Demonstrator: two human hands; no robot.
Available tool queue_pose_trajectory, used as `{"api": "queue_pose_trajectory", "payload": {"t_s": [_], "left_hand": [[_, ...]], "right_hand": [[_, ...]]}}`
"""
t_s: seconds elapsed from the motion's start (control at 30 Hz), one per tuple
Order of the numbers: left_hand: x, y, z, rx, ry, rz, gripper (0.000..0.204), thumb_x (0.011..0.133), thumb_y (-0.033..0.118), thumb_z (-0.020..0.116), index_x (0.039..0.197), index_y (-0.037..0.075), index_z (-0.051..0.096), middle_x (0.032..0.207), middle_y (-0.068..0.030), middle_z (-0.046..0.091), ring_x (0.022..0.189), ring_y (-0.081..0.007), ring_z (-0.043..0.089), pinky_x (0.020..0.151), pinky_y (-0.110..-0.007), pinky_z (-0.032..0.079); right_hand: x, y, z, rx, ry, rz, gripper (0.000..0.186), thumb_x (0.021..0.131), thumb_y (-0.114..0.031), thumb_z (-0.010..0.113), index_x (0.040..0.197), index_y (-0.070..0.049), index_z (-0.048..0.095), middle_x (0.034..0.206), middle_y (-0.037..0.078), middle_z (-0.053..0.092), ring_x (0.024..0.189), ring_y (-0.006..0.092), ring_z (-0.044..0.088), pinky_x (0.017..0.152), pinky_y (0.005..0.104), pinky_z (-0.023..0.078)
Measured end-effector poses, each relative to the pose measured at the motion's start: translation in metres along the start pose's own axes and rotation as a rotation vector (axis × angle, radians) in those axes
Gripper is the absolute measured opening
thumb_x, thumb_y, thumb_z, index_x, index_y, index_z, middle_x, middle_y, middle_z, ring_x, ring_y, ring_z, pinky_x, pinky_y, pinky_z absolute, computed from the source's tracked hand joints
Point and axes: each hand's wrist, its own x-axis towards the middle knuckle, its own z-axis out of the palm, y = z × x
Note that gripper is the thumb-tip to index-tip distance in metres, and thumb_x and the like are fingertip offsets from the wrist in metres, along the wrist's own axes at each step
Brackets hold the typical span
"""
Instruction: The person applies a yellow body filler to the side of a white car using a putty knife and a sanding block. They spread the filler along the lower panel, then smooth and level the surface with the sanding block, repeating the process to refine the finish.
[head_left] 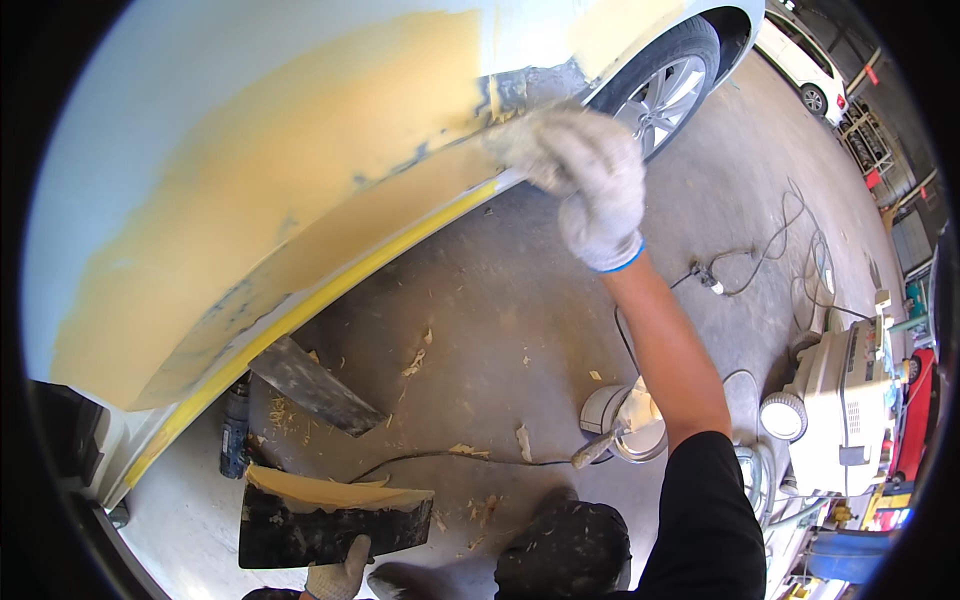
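My right hand (590,175), in a dusty white glove, is raised against the lower edge of a pale car panel (150,120) coated with yellow filler (300,190), just beside the wheel arch. Its fingers are curled on what looks like a flat grey spreader (535,88) pressed to the panel; this area is blurred. My left hand (340,578), also gloved, grips the lower edge of a black mixing board (330,530) smeared with yellow filler along its top.
A wide metal blade (315,385) and a blue can (235,430) lie under the panel. An open tin (625,420) with a stick stands on the concrete floor. A white machine (845,405), cables (770,250), the car wheel (665,95) and another white car (800,60) are to the right.
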Motion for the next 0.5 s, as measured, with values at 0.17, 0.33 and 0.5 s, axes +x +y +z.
{"api": "queue_pose_trajectory", "payload": {"t_s": [0.17, 0.33, 0.5], "left_hand": [[-0.013, -0.005, 0.005, -0.11, -0.053, -0.167, 0.033, 0.114, 0.025, 0.065, 0.136, 0.0, 0.066, 0.103, -0.0135, 0.074, 0.08, -0.024, 0.07, 0.071, -0.041, 0.059], [-0.011, -0.006, 0.005, -0.08, -0.066, -0.146, 0.038, 0.114, 0.028, 0.065, 0.141, 0.0, 0.064, 0.109, -0.0144, 0.074, 0.083, -0.0241, 0.071, 0.073, -0.041, 0.06], [-0.007, 0.0, 0.0, 0.036, -0.016, -0.011, 0.038, 0.114, 0.029, 0.065, 0.14, 0.0, 0.065, 0.109, -0.0153, 0.074, 0.084, -0.0255, 0.071, 0.075, -0.042, 0.06]], "right_hand": [[0.083, 0.022, -0.004, -0.061, 0.19, -0.098, 0.037, 0.09, -0.012, 0.074, 0.127, -0.009, 0.076, 0.116, 0.013, 0.077, 0.108, 0.0391, 0.07, 0.095, 0.0489, 0.053], [0.099, 0.032, 0.007, -0.141, 0.189, -0.069, 0.037, 0.09, -0.013, 0.075, 0.126, -0.01, 0.076, 0.116, 0.012, 0.077, 0.109, 0.0387, 0.07, 0.096, 0.0489, 0.053], [0.09, 0.027, 0.03, -0.153, 0.199, -0.035, 0.037, 0.09, -0.014, 0.075, 0.126, -0.01, 0.076, 0.117, 0.012, 0.077, 0.109, 0.0384, 0.069, 0.096, 0.0488, 0.052]]}}
